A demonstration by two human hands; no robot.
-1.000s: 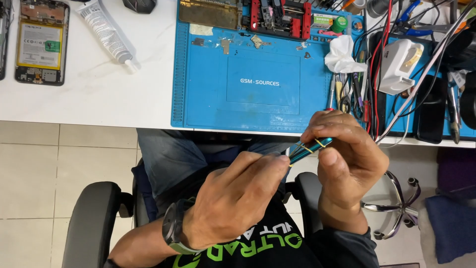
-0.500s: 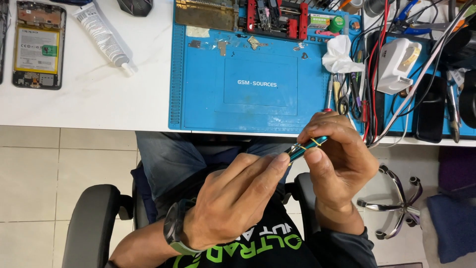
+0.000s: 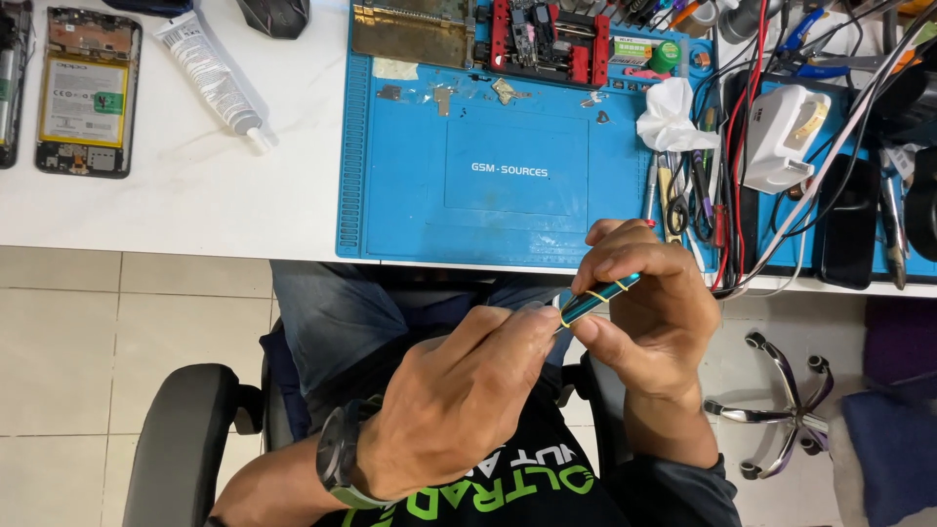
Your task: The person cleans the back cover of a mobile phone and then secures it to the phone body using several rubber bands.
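Note:
My right hand (image 3: 652, 310) grips a slim teal pen-shaped tool (image 3: 597, 299) with a yellow band around it, held over my lap just below the table edge. My left hand (image 3: 459, 400), with a dark watch on its wrist, has its fingertips pinched at the tool's near end. What lies between those fingertips is hidden. Both hands are in front of the blue work mat (image 3: 517, 185), not touching it.
An opened phone with a yellow battery (image 3: 85, 93) and a white glue tube (image 3: 210, 73) lie on the white table at left. Red holders, a crumpled tissue (image 3: 669, 115), tweezers, cables and a white box (image 3: 781, 137) crowd the right. Chair armrest (image 3: 185, 439) at lower left.
The two hands stay together on the teal tool and have shifted slightly; the camera view has drifted a little. No grip has changed.

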